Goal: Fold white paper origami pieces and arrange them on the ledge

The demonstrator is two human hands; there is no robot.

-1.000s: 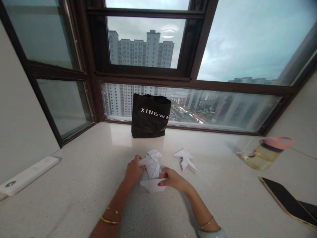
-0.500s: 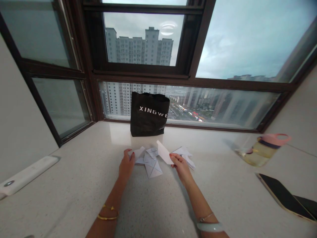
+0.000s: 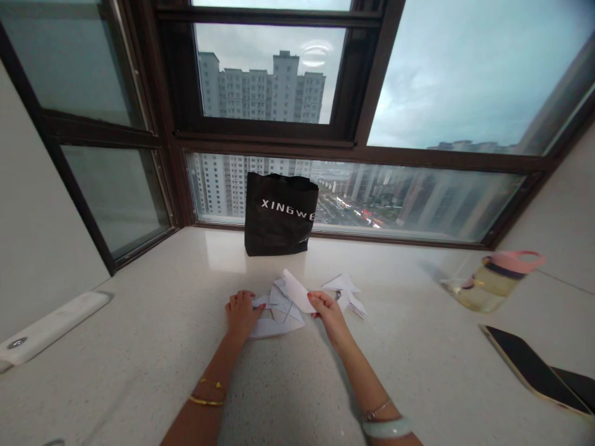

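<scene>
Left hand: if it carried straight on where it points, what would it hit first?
Beyond the white paper at its fingertips, the left hand would probably meet the black bag; depth is hard to judge.

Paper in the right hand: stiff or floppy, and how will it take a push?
The paper is probably light: it looks thin, and the right hand pinches just one end. It likely has some stiffness, as the free end juts out without drooping. A hard push would probably crease it, given that thinness.
</scene>
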